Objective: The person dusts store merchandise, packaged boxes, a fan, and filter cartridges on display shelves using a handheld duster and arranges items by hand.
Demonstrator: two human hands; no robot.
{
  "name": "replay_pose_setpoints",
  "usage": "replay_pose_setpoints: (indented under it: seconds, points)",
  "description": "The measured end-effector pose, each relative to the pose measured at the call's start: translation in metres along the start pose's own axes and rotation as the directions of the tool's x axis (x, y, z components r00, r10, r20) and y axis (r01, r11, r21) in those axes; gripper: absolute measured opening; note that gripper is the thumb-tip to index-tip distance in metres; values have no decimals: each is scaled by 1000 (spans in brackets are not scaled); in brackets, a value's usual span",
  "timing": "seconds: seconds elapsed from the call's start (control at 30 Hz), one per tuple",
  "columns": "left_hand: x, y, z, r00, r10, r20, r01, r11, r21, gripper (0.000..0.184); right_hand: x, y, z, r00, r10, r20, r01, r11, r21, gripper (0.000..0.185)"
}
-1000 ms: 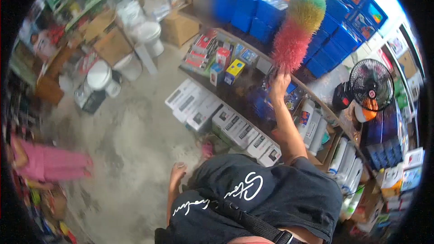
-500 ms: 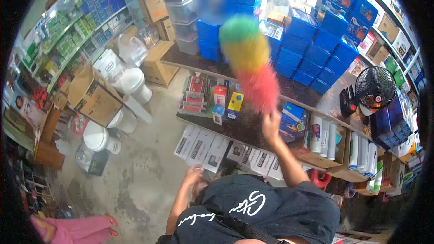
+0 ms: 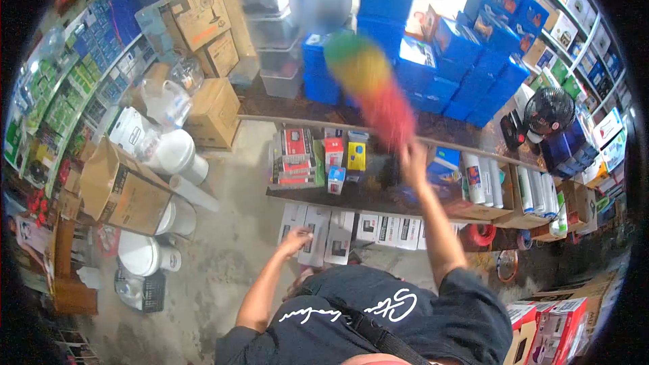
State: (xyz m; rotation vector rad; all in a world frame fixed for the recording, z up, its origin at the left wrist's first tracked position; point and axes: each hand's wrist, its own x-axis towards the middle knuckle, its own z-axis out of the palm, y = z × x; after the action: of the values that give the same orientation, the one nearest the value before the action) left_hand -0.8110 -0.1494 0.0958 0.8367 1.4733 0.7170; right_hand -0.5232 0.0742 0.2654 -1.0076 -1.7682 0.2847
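Note:
My right hand (image 3: 414, 162) is closed around the lower end of a fluffy duster (image 3: 374, 88), striped green, yellow and red. The duster is blurred and leans up and left over the counter (image 3: 270, 105), its green tip in front of the blue boxes (image 3: 385, 0). My left hand (image 3: 295, 242) is held out low with loosely bent fingers and no object visible in it. It is nearest to the white cartons (image 3: 314, 236) under the lower shelf. Small packaged goods, including a yellow box (image 3: 356, 156), sit on that shelf between my hands.
White buckets (image 3: 138, 255) and an open cardboard box (image 3: 125, 189) stand on the floor at left. Clear plastic bins (image 3: 274, 20) are stacked at the back. A black fan (image 3: 549, 111) stands on the counter at right. Red boxes (image 3: 561, 324) are at lower right.
My view has shifted. The duster has swung slightly, still in my right hand. My left hand has moved up nearer the white cartons. The person in pink at lower left is out of view.

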Motion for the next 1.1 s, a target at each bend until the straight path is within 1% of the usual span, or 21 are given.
replay_pose_setpoints:
  seconds: [0.03,0.1,0.13,0.17,0.2,0.23,0.27,0.3,0.37,0.43,0.5,0.57,0.63,0.7,0.77,0.8,0.87,0.93,0.97,1.07,1.1]
  points:
    - [7,4,-19,998,56,-22,-56,998,-21,40,-46,0,1,997,44,66,-43,999,-30,22]
    - [16,24,-52,990,126,-63,-128,991,-27,40,-147,22,4,930,301,209,-308,952,-2,22]
    - [14,47,-68,987,141,-77,-143,990,-10,40,-176,-9,-4,904,398,157,-405,914,17,19]
    - [11,74,-84,987,138,-81,-137,990,12,46,-214,-6,-7,815,551,179,-552,832,-50,21]
    - [21,92,-100,969,225,-103,-229,973,-27,42,-236,-15,-10,861,495,116,-496,868,-23,22]
    - [25,119,-116,960,238,-148,-217,965,149,57,-243,-40,-18,793,596,122,-586,802,-112,23]
    - [33,145,-128,937,298,-182,-275,951,140,60,-257,-48,-18,774,627,88,-618,779,-109,23]
    - [30,180,-132,832,502,-235,-465,863,198,59,-271,-54,-18,752,657,56,-650,753,-107,23]
    - [24,249,-142,479,825,-300,-718,565,407,57,-289,-57,-19,685,725,72,-713,687,-141,23]
    - [31,312,-136,420,872,-252,-860,471,196,57,-300,-70,-11,712,702,13,-702,712,25,22]
    - [23,367,-114,356,922,-155,-878,386,283,60,-315,-75,-1,698,715,-41,-714,699,39,23]
    - [-6,419,-72,159,980,-121,-913,192,361,67,-323,-90,6,670,737,-90,-740,673,-1,23]
    - [-11,471,-40,-127,986,-112,-862,-54,505,73,-326,-107,12,602,788,-129,-796,605,-25,22]
    - [-23,521,-13,-285,955,-80,-745,-168,646,90,-330,-110,16,591,789,-168,-799,601,11,20]
    - [-32,555,17,-366,908,-205,-552,-34,833,90,-329,-110,13,631,745,-216,-746,659,91,18]
    - [-42,570,27,-372,898,-233,-691,-101,715,92,-325,-110,9,627,736,-256,-745,662,80,16]
    - [-55,593,47,-217,921,-323,-666,103,739,94,-325,-100,1,623,718,-311,-733,674,88,15]
    - [-40,604,57,-291,900,-323,-650,62,758,97,-313,-94,-9,618,687,-383,-708,698,108,15]
    - [-31,604,61,-322,887,-332,-740,-16,673,99,-309,-93,-14,613,683,-397,-711,696,100,15]
    - [0,604,73,-478,790,-383,-772,-171,612,108,-302,-74,-26,640,649,-411,-673,732,108,16]
    - [-3,603,75,-478,786,-392,-764,-152,627,109,-296,-70,-29,655,626,-425,-638,758,134,16]
